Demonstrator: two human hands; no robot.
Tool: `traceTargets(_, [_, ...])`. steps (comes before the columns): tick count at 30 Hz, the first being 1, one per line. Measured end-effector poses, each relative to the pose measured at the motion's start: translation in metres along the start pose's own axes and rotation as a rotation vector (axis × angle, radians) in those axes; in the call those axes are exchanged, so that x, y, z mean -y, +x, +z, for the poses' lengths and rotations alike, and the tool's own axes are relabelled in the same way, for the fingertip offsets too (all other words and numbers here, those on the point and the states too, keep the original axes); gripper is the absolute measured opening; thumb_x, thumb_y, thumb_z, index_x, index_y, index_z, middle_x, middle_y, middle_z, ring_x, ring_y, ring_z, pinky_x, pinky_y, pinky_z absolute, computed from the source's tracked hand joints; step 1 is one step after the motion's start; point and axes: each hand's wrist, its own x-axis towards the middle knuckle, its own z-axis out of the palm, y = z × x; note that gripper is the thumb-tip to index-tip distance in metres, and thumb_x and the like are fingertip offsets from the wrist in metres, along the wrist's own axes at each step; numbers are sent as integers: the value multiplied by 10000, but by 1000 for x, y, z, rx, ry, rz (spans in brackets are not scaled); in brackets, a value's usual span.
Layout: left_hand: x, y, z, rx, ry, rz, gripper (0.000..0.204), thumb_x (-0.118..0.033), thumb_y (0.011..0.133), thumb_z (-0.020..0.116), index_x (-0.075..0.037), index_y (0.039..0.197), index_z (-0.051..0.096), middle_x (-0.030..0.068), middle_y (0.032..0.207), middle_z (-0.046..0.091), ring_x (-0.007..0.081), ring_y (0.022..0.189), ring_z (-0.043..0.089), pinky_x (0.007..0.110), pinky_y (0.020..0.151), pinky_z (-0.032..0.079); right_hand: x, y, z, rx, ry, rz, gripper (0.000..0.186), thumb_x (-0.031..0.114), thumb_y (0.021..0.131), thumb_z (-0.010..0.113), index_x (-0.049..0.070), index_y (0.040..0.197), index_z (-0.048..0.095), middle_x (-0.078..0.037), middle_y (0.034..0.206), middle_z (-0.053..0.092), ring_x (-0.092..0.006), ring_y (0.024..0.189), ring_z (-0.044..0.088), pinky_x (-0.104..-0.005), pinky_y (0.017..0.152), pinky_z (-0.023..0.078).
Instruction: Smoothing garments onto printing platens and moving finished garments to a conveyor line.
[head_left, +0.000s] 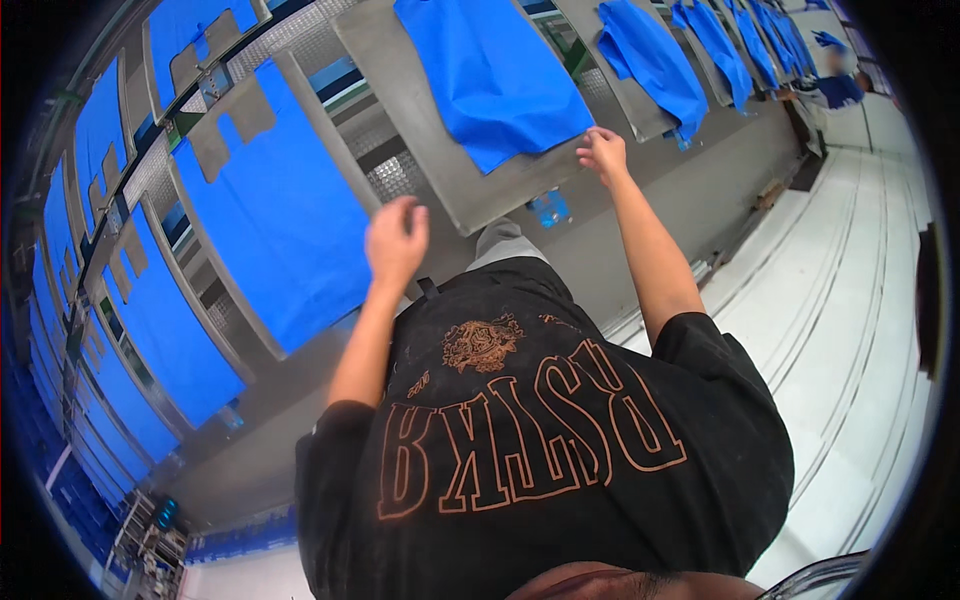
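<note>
A blue fabric piece (pixel 490 80) lies askew and slightly rumpled on a flat grey board (pixel 440 170) in front of me. My right hand (pixel 603 155) is at the cloth's lower right corner, its fingertips pinched together against that corner. My left hand (pixel 396 240) is raised off the board's left edge, fingers loosely curled and apart, somewhat blurred, with nothing seen in it. Left of it, another blue fabric piece (pixel 285 215) is spread flat on its own board, with a notched cutout at its far end.
More boards with flat blue pieces run off to the left. Rumpled blue pieces (pixel 650 65) lie on boards to the right. Grey machine frame (pixel 690 180) runs along the near side. A person (pixel 838 88) stands far right, beside a white floor (pixel 820 280).
</note>
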Motion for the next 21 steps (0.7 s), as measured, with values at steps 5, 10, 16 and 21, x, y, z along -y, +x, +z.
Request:
traceTargets(5, [-109, 32, 125, 107, -398, -747, 412, -335, 956, 687, 33, 1137, 645, 151, 934, 752, 227, 760, 755, 352, 672, 584, 34, 58, -31, 288, 346, 456, 411, 221, 967, 662, 40, 1320, 555, -163, 1150, 675, -253, 838, 725, -341, 638, 598])
traceTargets(10, [-96, 54, 124, -159, -892, -1084, 360, -224, 943, 740, 56, 1114, 593, 164, 1015, 721, 216, 722, 739, 294, 562, 591, 35, 35, -4, 269, 575, 477, 246, 142, 902, 748, 29, 1085, 630, -117, 988, 668, -195, 720, 635, -294, 565, 507])
traceTargets(16, [-57, 62, 81, -141, -1079, -1052, 205, -125, 927, 722, -9, 1060, 618, 106, 970, 678, 185, 757, 684, 324, 648, 607, 61, 17, 19, 423, 716, 393, 180, 72, 855, 760, 55, 960, 616, -47, 835, 589, -145, 653, 555, -286, 566, 449])
traceTargets(21, [-103, 38, -38, -114, -1341, -727, 448, -94, 896, 691, -159, 1292, 493, 58, 981, 639, 196, 846, 656, 407, 742, 606, 156, -63, -29, 618, 610, 0, 406, 40, 887, 698, 57, 1241, 500, -54, 796, 606, -159, 610, 589, -305, 534, 453])
